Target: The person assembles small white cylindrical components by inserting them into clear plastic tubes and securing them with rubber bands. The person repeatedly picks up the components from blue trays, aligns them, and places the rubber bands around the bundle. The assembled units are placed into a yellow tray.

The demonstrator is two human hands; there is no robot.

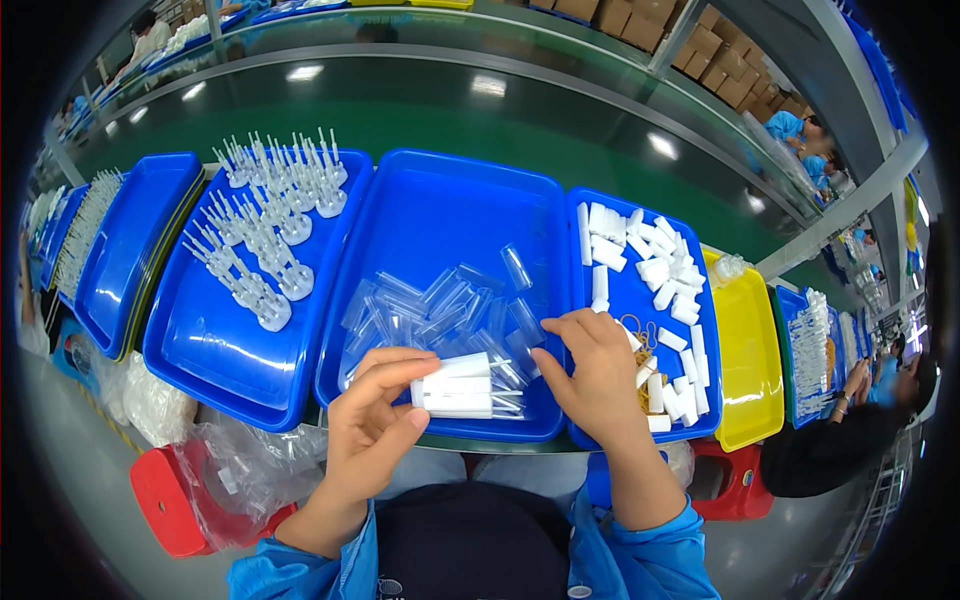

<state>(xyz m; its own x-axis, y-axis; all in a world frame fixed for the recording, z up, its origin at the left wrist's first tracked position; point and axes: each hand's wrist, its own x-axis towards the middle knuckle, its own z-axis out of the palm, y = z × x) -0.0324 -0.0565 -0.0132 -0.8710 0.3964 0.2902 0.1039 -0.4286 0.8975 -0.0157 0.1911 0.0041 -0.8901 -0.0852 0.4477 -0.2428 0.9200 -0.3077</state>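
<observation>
My left hand (375, 405) is closed on a bundle of white cylinders (455, 388), held sideways over the near edge of the middle blue tray (460, 190). Thin pale stems stick out of the bundle's right end. Below and beyond it lies a loose heap of clear plastic tubes (425, 315). My right hand (590, 375) hovers where the middle and right trays meet, its thumb and index finger apart beside the clear tubes. I see nothing held in it. White cylindrical pieces (655, 270) and tan rubber bands (640, 335) lie in the right blue tray (620, 203).
In the left blue tray (185, 345) stand clusters of clear pieces with upright stems (265, 220). A yellow tray (750, 360) sits at right, stacked trays (130, 250) at left. Red stools (165, 505) flank me below the table. Another person (860, 420) is at far right.
</observation>
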